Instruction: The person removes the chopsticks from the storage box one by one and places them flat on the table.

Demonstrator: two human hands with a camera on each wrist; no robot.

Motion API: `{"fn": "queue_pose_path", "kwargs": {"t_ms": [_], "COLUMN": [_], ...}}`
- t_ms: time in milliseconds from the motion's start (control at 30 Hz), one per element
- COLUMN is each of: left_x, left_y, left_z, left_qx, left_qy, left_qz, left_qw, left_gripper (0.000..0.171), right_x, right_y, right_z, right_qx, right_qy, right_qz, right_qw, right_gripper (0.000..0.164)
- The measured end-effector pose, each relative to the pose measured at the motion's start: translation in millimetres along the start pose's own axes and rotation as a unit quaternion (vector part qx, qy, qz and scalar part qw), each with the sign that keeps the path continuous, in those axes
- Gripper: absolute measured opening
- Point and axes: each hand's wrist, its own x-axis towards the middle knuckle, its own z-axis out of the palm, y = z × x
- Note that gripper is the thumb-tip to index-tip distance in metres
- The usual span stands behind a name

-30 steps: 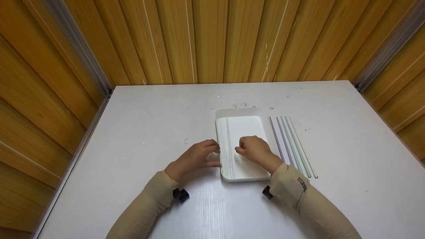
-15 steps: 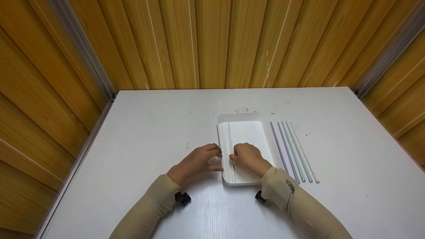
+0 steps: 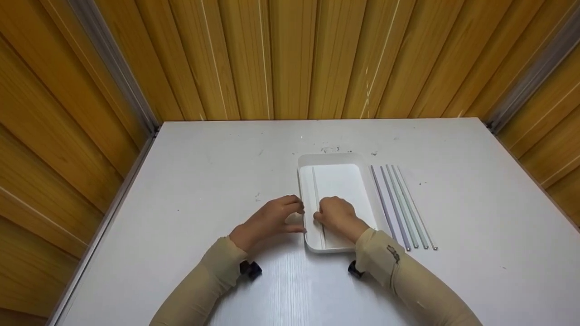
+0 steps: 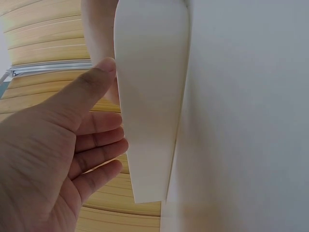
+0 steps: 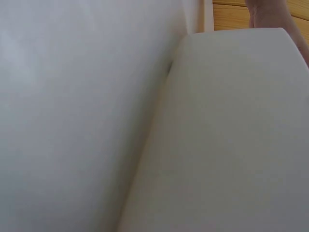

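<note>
A white rectangular tray stands on the table, with one thin pale chopstick lying lengthwise inside it near the left wall. My right hand is down in the tray, fingers curled, and pinches this chopstick around its middle; the fingertips are partly hidden. The right wrist view shows the tray's outer wall but not the pinching fingers. At the tray's left side, my left hand rests fingertips and thumb against the rim, fingers loosely bent. The left wrist view has this hand beside the tray wall.
Right of the tray, several lilac, green and pale chopsticks with silvery ends lie side by side on the white table. Wood-patterned panels stand behind and at both sides. Dark marks spot the tabletop beyond the tray.
My right hand has moved left within the tray and reached the chopstick, whose near end has shifted slightly right. My left hand stays at the rim. The head view has tilted slightly.
</note>
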Motion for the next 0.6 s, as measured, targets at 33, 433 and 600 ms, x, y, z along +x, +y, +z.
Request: {"fn": "queue_pose_path", "kwargs": {"t_ms": [33, 433, 600], "left_x": [-0.2, 0.5, 0.9], "left_y": [0.0, 0.9, -0.2], "left_z": [-0.2, -0.6, -0.1], "left_qx": [0.000, 0.005, 0.007], "left_qy": [0.000, 0.006, 0.012], "left_qz": [0.000, 0.008, 0.014], "left_qw": [1.0000, 0.9999, 0.9998], "left_gripper": [0.037, 0.036, 0.037], "right_x": [0, -1, -2], "right_y": [0, 6, 13], "right_z": [0, -12, -20], "right_qx": [-0.001, 0.007, 0.015], "right_qy": [-0.001, -0.025, -0.005], "right_qz": [0.002, 0.022, 0.016], "right_qw": [1.000, 0.999, 1.000], "right_gripper": [0.021, 0.024, 0.021]}}
